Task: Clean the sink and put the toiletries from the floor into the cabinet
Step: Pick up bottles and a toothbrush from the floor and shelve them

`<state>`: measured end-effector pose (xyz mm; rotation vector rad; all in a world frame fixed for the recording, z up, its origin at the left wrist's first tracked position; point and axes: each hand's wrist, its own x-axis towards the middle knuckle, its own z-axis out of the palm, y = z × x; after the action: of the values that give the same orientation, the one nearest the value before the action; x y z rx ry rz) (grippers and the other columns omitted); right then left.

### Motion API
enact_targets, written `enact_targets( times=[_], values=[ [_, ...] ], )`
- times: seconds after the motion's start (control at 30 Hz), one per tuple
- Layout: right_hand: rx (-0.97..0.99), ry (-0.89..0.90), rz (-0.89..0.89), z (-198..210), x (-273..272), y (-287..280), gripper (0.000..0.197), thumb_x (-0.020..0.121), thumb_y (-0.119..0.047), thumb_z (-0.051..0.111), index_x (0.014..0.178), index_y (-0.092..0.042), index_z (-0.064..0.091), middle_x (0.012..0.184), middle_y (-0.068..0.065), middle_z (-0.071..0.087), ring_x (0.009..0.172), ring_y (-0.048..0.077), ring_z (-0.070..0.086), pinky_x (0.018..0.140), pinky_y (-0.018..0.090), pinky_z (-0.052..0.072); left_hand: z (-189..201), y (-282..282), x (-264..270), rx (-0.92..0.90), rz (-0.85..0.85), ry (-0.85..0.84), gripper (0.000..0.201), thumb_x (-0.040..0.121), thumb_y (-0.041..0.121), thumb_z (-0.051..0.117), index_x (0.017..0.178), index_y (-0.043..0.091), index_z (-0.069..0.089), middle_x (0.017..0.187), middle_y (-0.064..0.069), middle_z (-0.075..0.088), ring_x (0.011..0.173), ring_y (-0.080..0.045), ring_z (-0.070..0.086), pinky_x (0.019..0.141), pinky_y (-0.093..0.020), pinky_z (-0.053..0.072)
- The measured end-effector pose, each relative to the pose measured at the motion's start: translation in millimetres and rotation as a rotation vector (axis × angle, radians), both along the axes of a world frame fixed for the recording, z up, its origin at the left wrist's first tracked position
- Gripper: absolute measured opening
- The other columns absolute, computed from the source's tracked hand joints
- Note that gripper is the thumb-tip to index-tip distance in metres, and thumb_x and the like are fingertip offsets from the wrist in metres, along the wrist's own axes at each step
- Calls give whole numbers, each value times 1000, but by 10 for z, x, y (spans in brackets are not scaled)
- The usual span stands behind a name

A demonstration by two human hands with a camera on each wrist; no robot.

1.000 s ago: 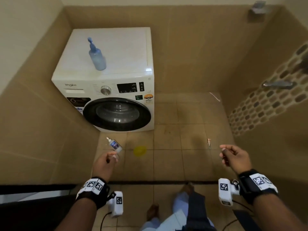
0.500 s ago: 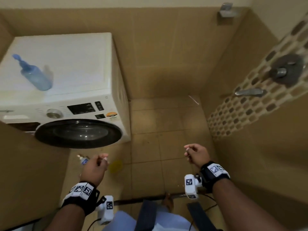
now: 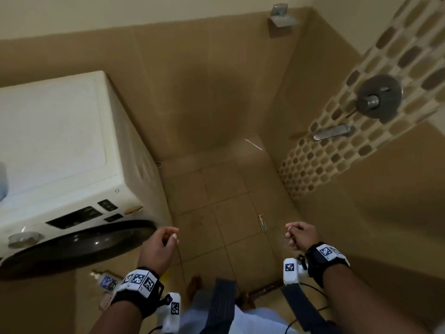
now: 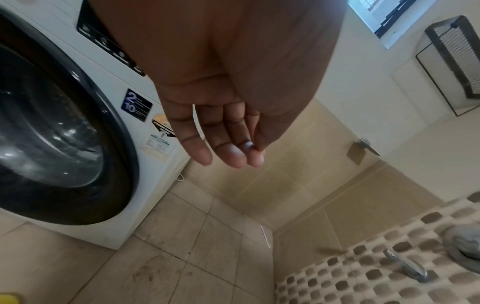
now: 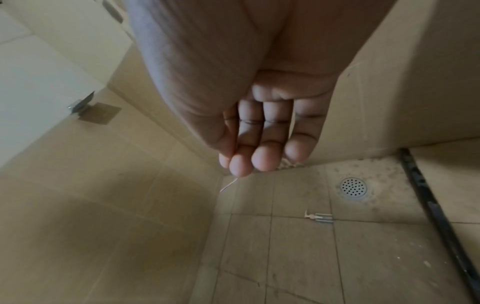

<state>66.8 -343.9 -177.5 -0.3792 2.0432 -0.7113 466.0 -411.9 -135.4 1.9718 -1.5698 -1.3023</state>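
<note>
While both hands hung loosely curled and empty, left hand and right hand, the pump bottle lay on the floor near the person's feet; stepping back risked kicking it.

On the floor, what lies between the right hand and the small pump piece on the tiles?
Nothing: in the right wrist view, only bare floor tile separates the right hand from the pump piece. The drain sits off to the side.
</note>
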Motion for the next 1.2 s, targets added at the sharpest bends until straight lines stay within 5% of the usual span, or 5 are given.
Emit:
enact_targets(
  times=[0.37,0.6,0.73,1.03,1.2],
  values=[
    [127,-22,-130,-949,-454,-421,17,96,-4,50,88,-6,64,62,11,61,41,17,45,37,20,33,-571,-1025,-966,81,-268,24,11,99,24,57,102,31,64,87,12,70,85,-3,66,64,-18,44],
    [452,42,261,-3022,-1022,-728,22,91,-13,59,109,-8,71,104,14,73,86,28,69,76,35,56,-2112,-1285,-1590,141,-349,-58,24,97,16,55,101,39,62,79,13,72,74,-4,68,67,-25,52],
    [525,166,655,-4276,-1260,-897,43,98,-18,54,138,-4,52,144,16,51,131,33,50,112,42,39,-3295,-1195,-1812,236,-382,-85,26,97,14,55,100,39,63,75,17,72,68,2,67,67,-25,54],
    [549,304,566,-6556,-1485,-1458,46,96,-44,56,123,-7,60,126,18,61,114,37,61,91,41,52,-5248,-1011,-2216,293,-350,-13,25,98,13,53,101,35,65,80,19,71,69,1,66,61,-10,48],
    [545,369,578,-7134,-1408,-1393,54,89,-24,68,138,-18,47,134,15,56,122,38,55,97,43,51,-5702,-860,-2312,334,-387,-4,19,99,19,54,101,34,64,77,10,71,71,0,65,63,-13,47]
  ],
)
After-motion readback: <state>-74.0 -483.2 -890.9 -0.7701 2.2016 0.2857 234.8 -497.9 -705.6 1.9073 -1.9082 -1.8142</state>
